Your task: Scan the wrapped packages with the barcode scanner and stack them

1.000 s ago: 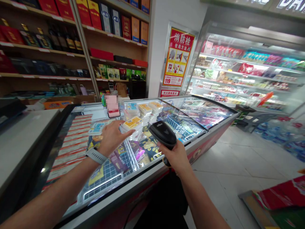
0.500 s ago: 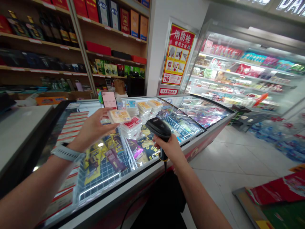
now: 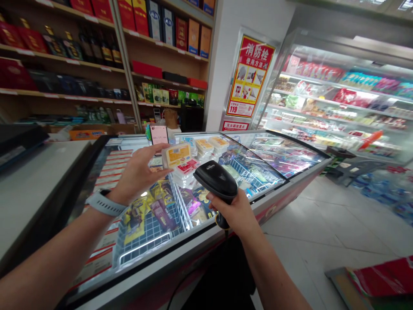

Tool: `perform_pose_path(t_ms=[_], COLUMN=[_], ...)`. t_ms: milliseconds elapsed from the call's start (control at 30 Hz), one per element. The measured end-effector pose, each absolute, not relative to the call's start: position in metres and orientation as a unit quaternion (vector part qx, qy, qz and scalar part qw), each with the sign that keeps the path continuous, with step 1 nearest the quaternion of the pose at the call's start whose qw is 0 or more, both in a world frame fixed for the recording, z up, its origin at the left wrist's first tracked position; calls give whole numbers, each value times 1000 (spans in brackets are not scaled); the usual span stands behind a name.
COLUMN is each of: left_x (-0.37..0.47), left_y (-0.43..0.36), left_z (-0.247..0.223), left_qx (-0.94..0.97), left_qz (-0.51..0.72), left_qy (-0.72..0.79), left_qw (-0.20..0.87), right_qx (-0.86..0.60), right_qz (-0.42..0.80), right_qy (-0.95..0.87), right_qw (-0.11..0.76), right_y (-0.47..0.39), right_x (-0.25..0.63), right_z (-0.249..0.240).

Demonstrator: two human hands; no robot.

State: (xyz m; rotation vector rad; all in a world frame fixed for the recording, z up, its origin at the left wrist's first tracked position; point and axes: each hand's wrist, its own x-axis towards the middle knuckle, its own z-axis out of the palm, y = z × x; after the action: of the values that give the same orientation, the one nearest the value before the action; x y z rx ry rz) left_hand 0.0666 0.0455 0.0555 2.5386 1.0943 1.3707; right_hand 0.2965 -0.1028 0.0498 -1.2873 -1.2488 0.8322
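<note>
Between the thumb and fingers of my left hand (image 3: 138,172) is a clear plastic food box (image 3: 178,155) with a yellow label, tilted so the label faces me. My right hand (image 3: 237,211) grips a black barcode scanner (image 3: 217,178) by its handle, its head pointing left toward the box. Just behind and below the held box sit a red-labelled box (image 3: 187,166) and stacks of similar boxes with yellow labels (image 3: 204,144), on the freezer's glass top. A phone with a lit pink screen (image 3: 159,135) stands upright behind my left fingers.
Beneath the glass of the chest freezer (image 3: 180,241) lie wire baskets with bagged food (image 3: 164,214). A grey counter (image 3: 48,172) runs along the left. Bottle shelves (image 3: 64,60) stand behind, a lit refrigerated display (image 3: 338,94) at right. A red-covered stack (image 3: 383,275) is at lower right.
My left hand has tilted the yellow-labelled box up, turning its label toward me. The scanner looks larger and its head is angled more toward the box. The view has shifted a little left.
</note>
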Motion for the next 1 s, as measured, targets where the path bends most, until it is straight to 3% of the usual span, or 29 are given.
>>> perform_pose_path(t_ms=[167,1000], left_x=[66,65], left_y=[46,44], left_z=[55,54], left_qx=[830,847], left_qz=[441,419], left_qy=[342,322], left_qw=[-18,-51], right_qx=[-548,-562], right_qz=[345,325], right_qy=[-535,-553], right_qw=[542,522], right_y=[-103,-103], right_x=[292,297], right_z=[54,53])
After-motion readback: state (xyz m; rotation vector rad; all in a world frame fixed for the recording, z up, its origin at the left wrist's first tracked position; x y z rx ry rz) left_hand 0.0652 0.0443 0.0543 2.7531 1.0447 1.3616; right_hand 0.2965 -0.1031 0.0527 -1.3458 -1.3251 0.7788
